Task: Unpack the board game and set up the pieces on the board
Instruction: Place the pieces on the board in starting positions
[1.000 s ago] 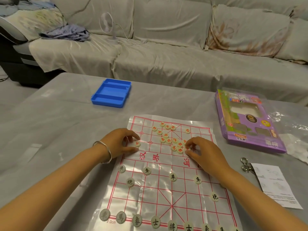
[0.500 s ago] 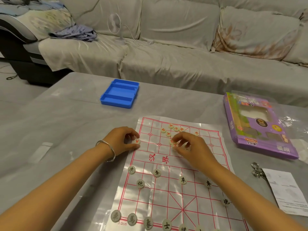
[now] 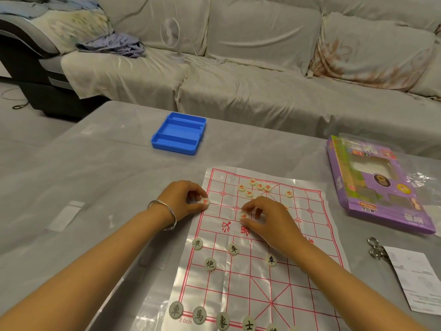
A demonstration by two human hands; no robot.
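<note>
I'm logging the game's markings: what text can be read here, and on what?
"汉界": red, on the board.
"3.0cm": board's near edge.
"車", "馬", "象", "士": black near-row pieces.
"炮": black piece.
Red pieces, purple box, paper slip: print too blurred.

Table [image 3: 95, 177] left edge: bare, open passage. Far edge: blue tray [image 3: 177, 133] stands alone, well apart from board [image 3: 262, 278]. Right edge: purple box [image 3: 372, 187], scissors [image 3: 375, 249], paper slip [image 3: 417, 278] crowd the approach. Board's far half: loose red-marked pieces [image 3: 259, 187] clustered; middle files partly free.
</note>
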